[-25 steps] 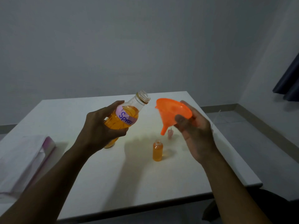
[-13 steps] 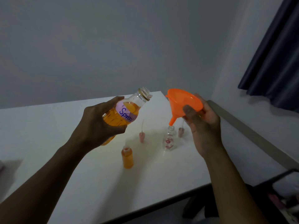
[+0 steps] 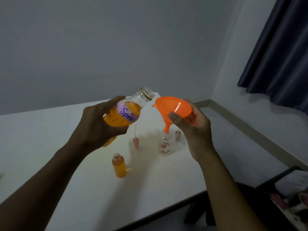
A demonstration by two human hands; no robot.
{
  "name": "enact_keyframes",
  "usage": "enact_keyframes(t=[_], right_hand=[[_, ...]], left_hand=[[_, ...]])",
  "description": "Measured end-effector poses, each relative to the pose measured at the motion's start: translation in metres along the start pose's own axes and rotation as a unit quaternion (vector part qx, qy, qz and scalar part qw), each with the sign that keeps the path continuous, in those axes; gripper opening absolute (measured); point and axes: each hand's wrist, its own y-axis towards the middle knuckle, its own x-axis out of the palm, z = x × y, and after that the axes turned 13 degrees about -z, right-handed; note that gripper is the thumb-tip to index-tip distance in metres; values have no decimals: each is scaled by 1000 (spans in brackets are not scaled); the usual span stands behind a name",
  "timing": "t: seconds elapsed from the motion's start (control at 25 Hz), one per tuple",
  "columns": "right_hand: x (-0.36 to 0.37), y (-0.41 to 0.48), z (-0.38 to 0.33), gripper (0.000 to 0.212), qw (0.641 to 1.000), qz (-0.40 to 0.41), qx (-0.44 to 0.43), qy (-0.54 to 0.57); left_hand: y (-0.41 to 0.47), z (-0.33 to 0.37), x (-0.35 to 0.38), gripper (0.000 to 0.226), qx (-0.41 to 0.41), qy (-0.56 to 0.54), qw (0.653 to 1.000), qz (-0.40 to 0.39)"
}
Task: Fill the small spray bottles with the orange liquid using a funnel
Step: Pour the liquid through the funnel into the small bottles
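Left hand gripped the large bottle, fingers curled round its ribbed body; right hand pinched the orange funnel by its cone, thumb on the near wall. What mattered for the pour was the line-up: the large bottle's long axis slanted up and to the right, its uncapped mouth just beside the funnel's rim on the left, not yet tipped over it. Below the right hand, the funnel's spout pointed down at the neck of the empty small bottle, which stood upright on the tabletop; whether the tip sat inside could not be told. The large bottle was clear plastic, mostly full of orange liquid, with a lilac label handwritten "Spray". A filled small bottle stood uncapped nearer the person, well apart, with two pinkish spray heads close by
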Motion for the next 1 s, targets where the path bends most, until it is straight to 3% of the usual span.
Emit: enact_keyframes(t=[0.56, 0.76, 0.92, 1.0], right_hand=[[-2, -2, 10, 62, 999, -45, -14, -25], [-2, -2, 10, 61, 998, -44, -19, -26], [-1, -1, 12, 74, 999, -42, -10, -21], [0, -1, 12, 68, 999, -41, -10, -22]], left_hand=[[37, 6, -22, 92, 63, 165, 981, -77], [40, 4, -24, 91, 73, 175, 978, -84], [40, 4, -26, 91, 80, 178, 977, -86], [40, 5, -27, 91, 84, 180, 976, -85]])
